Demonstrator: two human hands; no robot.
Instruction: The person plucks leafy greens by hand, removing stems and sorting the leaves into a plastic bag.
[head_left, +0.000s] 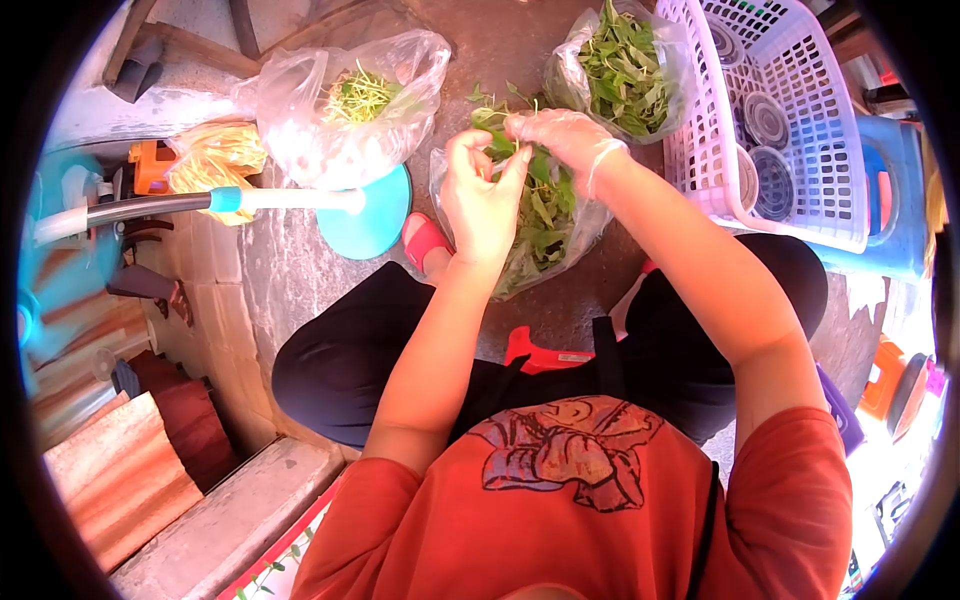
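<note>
My left hand (482, 195), bare, pinches a green leafy stem between thumb and fingers. My right hand (572, 142) wears a thin clear plastic glove and closes on the same stem, close beside the left. Leafy sprigs (497, 118) stick out past the fingertips. Right under my hands lies an open plastic bag of leafy greens (545, 225), partly covered by them. Beyond my right hand stands a clear bag of picked leaves (625, 75). A third clear bag (410, 85), farther left, holds thin pale-green stems (360, 97).
A white perforated basket (850, 165) containing several round lidded items stands at right, against a blue plastic stool (890, 190). To the left, a fan with a turquoise round base (370, 225) stands near a yellow plastic bag (220, 165). A red stool (530, 350) shows between my knees.
</note>
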